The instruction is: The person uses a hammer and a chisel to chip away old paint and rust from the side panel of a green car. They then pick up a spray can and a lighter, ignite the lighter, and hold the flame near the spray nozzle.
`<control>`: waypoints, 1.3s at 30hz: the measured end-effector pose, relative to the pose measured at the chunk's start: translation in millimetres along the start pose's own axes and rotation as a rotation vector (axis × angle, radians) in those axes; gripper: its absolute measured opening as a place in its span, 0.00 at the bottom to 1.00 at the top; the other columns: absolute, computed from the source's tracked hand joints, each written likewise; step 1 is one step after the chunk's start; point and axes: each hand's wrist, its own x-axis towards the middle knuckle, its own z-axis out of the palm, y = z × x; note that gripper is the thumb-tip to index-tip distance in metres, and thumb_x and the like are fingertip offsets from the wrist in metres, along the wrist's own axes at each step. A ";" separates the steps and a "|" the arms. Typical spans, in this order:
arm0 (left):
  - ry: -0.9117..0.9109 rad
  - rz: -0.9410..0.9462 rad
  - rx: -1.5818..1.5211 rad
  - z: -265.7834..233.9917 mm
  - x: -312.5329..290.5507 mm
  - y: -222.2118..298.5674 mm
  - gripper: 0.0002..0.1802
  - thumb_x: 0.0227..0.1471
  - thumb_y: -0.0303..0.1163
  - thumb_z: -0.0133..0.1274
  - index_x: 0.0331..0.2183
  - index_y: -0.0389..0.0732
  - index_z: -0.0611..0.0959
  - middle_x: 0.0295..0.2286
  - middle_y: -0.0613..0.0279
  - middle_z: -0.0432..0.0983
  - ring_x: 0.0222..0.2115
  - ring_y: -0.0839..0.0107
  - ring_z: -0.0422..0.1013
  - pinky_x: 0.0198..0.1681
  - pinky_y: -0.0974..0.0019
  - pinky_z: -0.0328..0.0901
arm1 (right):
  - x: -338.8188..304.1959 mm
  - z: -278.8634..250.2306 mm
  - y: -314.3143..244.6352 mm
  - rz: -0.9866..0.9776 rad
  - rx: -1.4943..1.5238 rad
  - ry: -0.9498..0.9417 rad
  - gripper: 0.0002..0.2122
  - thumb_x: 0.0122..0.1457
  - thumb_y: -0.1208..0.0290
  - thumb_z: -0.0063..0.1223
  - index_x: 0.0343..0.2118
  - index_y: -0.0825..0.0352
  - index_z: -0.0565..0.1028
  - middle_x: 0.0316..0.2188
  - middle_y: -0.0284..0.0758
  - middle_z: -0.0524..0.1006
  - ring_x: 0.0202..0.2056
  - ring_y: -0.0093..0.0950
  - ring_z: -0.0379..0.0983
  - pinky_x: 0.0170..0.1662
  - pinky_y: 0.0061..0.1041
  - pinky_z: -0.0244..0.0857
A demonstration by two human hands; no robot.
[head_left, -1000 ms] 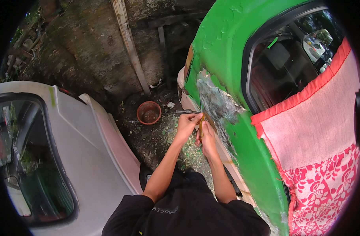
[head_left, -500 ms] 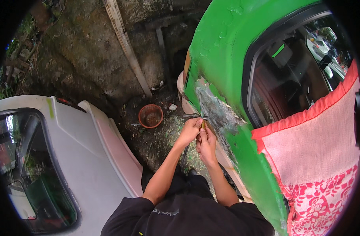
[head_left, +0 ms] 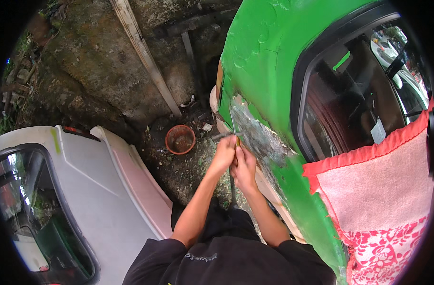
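My right hand (head_left: 244,168) is closed round a screwdriver with an amber handle (head_left: 238,141). Its thin metal shaft (head_left: 233,121) slants up over a scraped grey patch (head_left: 255,130) on the green car body (head_left: 262,61); whether the tip touches cannot be made out. My left hand (head_left: 223,154) is curled against the right one. A dark metal head (head_left: 221,136) juts out beside it, and a dark handle (head_left: 233,190) shows below the hands, so it appears to grip a hammer. The fingers hide most of that tool.
To my left stands a pale car (head_left: 98,180). A reddish bucket (head_left: 180,139) sits on the littered ground ahead, near a leaning wooden plank (head_left: 148,57). A pink towel (head_left: 368,190) hangs from the green car's window (head_left: 350,90).
Both hands have shifted slightly left and up, with the screwdriver tilting further left. The dark handle below them has swung right. The view has turned a little.
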 end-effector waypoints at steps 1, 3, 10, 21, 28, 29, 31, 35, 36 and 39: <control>0.016 -0.037 -0.113 -4.1 6.6 7.1 0.19 0.66 0.36 0.38 0.29 0.35 0.76 0.22 0.66 0.70 0.24 0.78 0.63 0.28 0.69 0.62 | 11.2 4.8 0.1 0.028 0.006 -0.009 0.11 0.68 0.63 0.41 0.34 0.63 0.70 0.15 0.21 0.60 0.10 0.11 0.50 0.12 0.16 0.42; 0.013 0.015 -0.007 -11.5 6.3 0.4 0.19 0.66 0.37 0.38 0.29 0.35 0.76 0.22 0.66 0.70 0.24 0.78 0.63 0.28 0.69 0.62 | 4.5 10.4 7.0 -0.004 0.027 0.003 0.10 0.69 0.63 0.40 0.35 0.64 0.69 0.15 0.21 0.59 0.11 0.11 0.50 0.12 0.16 0.42; -0.093 -0.073 -0.150 -10.3 -14.6 10.9 0.22 0.66 0.39 0.36 0.27 0.37 0.78 0.19 0.70 0.68 0.19 0.81 0.62 0.23 0.73 0.59 | -18.9 15.8 14.9 0.033 0.031 0.099 0.11 0.69 0.64 0.38 0.42 0.65 0.69 0.15 0.21 0.58 0.10 0.12 0.49 0.12 0.16 0.42; -0.018 -0.055 -0.129 -21.7 6.9 17.8 0.22 0.67 0.40 0.35 0.33 0.37 0.80 0.20 0.68 0.69 0.22 0.81 0.63 0.26 0.72 0.62 | 13.8 25.0 22.6 -0.026 0.079 0.085 0.10 0.68 0.65 0.42 0.37 0.67 0.70 0.16 0.23 0.63 0.11 0.13 0.52 0.11 0.17 0.44; -0.142 0.004 -0.073 -20.4 -16.6 -7.8 0.23 0.66 0.41 0.38 0.30 0.36 0.81 0.23 0.69 0.72 0.26 0.79 0.65 0.32 0.72 0.63 | -30.7 28.9 15.0 0.029 0.103 0.169 0.11 0.68 0.63 0.40 0.35 0.64 0.69 0.14 0.22 0.59 0.09 0.12 0.48 0.11 0.18 0.40; -0.150 -0.080 -0.126 -19.7 -15.0 -0.8 0.23 0.66 0.41 0.38 0.30 0.36 0.81 0.23 0.69 0.72 0.26 0.79 0.65 0.32 0.72 0.62 | -29.5 27.2 20.6 0.009 0.105 0.176 0.11 0.69 0.63 0.39 0.36 0.64 0.69 0.14 0.22 0.59 0.09 0.12 0.48 0.11 0.18 0.40; -0.147 -0.098 -0.130 -21.1 -12.1 6.4 0.24 0.66 0.42 0.38 0.31 0.36 0.81 0.25 0.68 0.73 0.27 0.80 0.65 0.33 0.72 0.62 | -24.7 25.8 34.5 -0.030 0.101 0.186 0.10 0.69 0.64 0.39 0.36 0.65 0.69 0.14 0.22 0.59 0.09 0.12 0.49 0.11 0.17 0.40; -0.216 -0.011 -0.149 -12.6 -26.6 -11.7 0.26 0.65 0.46 0.38 0.33 0.35 0.83 0.27 0.65 0.75 0.30 0.79 0.66 0.34 0.71 0.62 | -46.9 20.1 29.0 -0.039 0.074 0.209 0.11 0.68 0.65 0.42 0.38 0.68 0.70 0.14 0.22 0.59 0.10 0.12 0.50 0.11 0.17 0.42; -0.261 -0.043 -0.158 -13.3 -23.1 -15.4 0.28 0.65 0.49 0.37 0.36 0.35 0.83 0.29 0.63 0.76 0.30 0.78 0.67 0.35 0.70 0.63 | -44.2 15.9 26.3 -0.011 0.068 0.203 0.11 0.67 0.64 0.43 0.38 0.68 0.70 0.14 0.22 0.59 0.10 0.12 0.50 0.11 0.17 0.42; -0.123 -0.024 -0.226 -18.5 -12.1 -0.3 0.28 0.66 0.48 0.36 0.36 0.36 0.83 0.29 0.64 0.76 0.30 0.77 0.67 0.36 0.70 0.64 | -4.8 21.6 25.1 -0.035 0.100 0.120 0.11 0.68 0.64 0.41 0.37 0.66 0.71 0.15 0.22 0.60 0.10 0.12 0.49 0.11 0.16 0.41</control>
